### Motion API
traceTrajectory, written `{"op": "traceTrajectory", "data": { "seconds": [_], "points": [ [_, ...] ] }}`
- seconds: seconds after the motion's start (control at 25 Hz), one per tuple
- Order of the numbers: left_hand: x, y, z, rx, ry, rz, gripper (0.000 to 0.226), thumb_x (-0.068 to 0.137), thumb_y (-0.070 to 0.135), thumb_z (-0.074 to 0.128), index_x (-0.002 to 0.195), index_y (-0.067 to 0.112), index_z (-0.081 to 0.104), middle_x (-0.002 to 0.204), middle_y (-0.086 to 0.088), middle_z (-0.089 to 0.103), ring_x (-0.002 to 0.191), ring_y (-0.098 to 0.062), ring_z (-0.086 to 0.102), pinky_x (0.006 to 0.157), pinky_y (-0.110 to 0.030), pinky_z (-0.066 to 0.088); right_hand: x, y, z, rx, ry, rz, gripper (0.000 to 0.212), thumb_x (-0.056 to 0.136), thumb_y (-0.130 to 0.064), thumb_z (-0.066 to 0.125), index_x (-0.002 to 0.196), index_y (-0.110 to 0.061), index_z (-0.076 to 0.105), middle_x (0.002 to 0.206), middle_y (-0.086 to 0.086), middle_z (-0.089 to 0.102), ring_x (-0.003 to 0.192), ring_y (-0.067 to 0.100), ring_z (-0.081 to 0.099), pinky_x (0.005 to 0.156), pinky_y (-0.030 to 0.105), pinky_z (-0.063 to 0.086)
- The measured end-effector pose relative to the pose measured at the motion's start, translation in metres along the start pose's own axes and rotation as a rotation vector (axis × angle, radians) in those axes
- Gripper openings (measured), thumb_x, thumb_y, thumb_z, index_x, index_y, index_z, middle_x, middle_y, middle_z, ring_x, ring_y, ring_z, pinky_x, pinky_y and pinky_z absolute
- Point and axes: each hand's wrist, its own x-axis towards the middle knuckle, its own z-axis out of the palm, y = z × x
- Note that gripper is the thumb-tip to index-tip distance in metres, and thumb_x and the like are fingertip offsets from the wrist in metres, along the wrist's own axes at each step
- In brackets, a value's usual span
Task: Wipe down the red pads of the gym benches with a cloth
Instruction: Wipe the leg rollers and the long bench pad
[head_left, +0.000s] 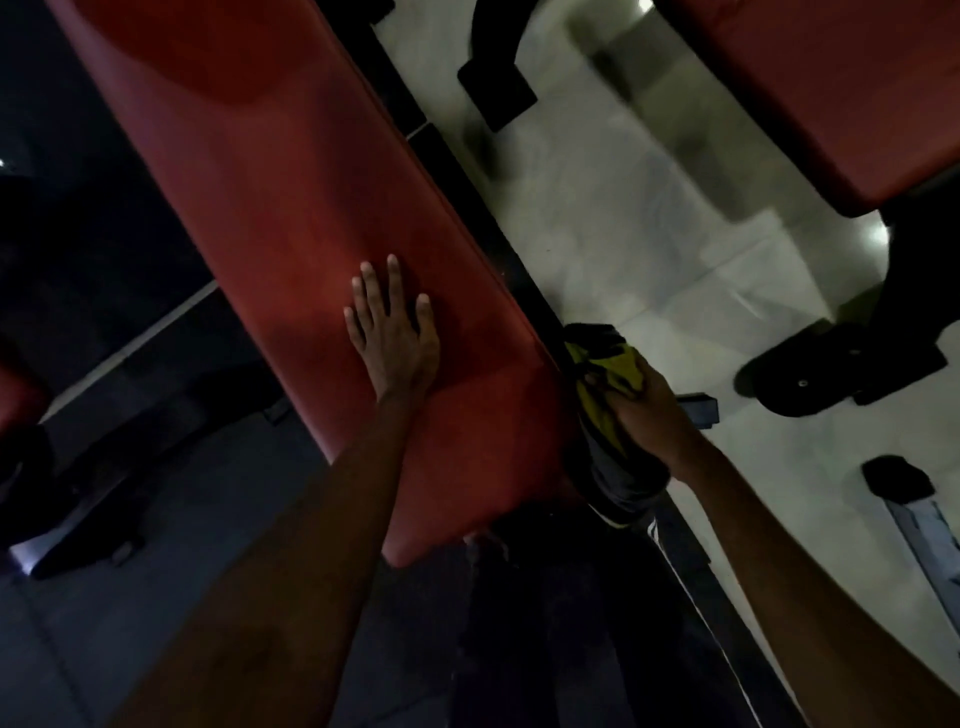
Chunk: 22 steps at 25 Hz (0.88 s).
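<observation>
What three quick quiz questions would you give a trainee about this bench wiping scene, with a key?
1. True or false: the left hand lies flat on the red pad.
2. Which hand grips the cloth? A left, B right.
3. Fill in: the cloth is dark and ____.
Key: 1 true; 2 B, the right hand; 3 yellow.

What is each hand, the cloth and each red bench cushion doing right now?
Left hand: open, fingers straight, flat on the long red vinyl bench pad.
Right hand: gripping the bunched yellow and grey cloth.
Yellow and grey cloth: crumpled, at the long pad's right edge.
Long red vinyl bench pad: left hand on it, no cloth on top.
Second red bench pad: untouched.
</observation>
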Motion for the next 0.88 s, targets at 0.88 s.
{"op": "traceTrajectory", "data": {
  "seconds": [0.88],
  "points": [
    [0.100,0.000,-0.018,-0.040,0.179,-0.020,0.061,0.100,0.051,0.037,0.155,0.026,0.032,0.160,-0.013,0.028,0.147,-0.033,0.024,0.120,-0.050,0.017,0.100,-0.131,0.052,-0.369,-0.054,-0.157,0.035,0.095,-0.030,0.066,0.129,-0.019,0.064,0.116,0.004,0.070,0.114,0.031,0.062,0.075,0.019,0.042]
  ]
}}
